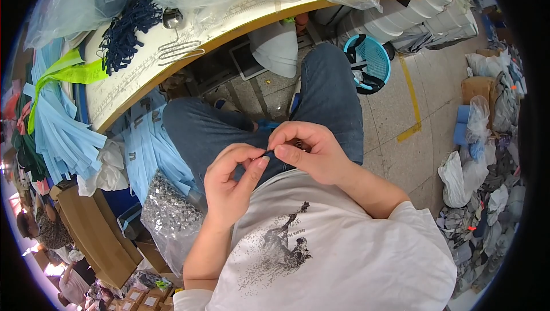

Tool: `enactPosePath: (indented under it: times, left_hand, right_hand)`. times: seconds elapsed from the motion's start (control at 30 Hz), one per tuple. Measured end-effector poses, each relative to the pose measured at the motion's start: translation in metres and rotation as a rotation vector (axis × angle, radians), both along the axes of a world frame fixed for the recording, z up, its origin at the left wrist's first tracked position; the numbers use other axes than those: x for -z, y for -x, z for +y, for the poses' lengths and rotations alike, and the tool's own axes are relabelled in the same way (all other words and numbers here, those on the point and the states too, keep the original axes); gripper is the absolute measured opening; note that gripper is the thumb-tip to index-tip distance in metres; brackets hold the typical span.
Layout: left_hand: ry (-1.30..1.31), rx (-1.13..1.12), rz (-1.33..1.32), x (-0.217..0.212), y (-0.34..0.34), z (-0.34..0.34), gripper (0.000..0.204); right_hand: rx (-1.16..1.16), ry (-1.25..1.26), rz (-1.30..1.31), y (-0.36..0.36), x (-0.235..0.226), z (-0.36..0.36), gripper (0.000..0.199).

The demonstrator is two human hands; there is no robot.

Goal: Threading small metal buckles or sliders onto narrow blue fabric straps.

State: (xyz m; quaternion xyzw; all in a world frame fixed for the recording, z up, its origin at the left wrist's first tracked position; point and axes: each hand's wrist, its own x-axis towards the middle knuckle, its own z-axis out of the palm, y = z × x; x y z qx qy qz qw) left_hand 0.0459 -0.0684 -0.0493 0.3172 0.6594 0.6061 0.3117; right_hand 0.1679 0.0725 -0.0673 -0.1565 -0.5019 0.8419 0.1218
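Observation:
Above my lap, my left hand [232, 179] and my right hand [312, 150] meet fingertip to fingertip. Between them they pinch a small dark piece [268, 153], navy or black, mostly hidden by the fingers. Both thumbs and forefingers press on it; its exact kind does not show. Under my right palm something small and brownish is partly visible. A heap of similarly dark navy loops [129, 33] lies on the worktable [123, 90] to the far left.
Beside the loops lies a bent metal wire holder [180, 51]. Light blue strips [60, 122] and a neon yellow strip [71, 73] hang over the table's left end. A blue basket [369, 65] stands on the floor. Grey cloth pieces [487, 219] pile up at right; a clear bag [169, 213] sits at left.

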Motion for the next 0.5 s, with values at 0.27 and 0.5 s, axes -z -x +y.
enactPosePath:
  times: [0.27,0.5]
  left_hand:
    - [0.025,-0.064,-0.163,0.001,-0.004,-0.004,0.012]
    - [0.069,-0.118,-0.195,-0.003,-0.009,-0.002,0.011]
  right_hand:
    - [-0.02,-0.154,0.016,-0.001,0.001,0.005,0.011]
    - [-0.004,-0.063,-0.042,0.002,0.0,0.004,0.008]
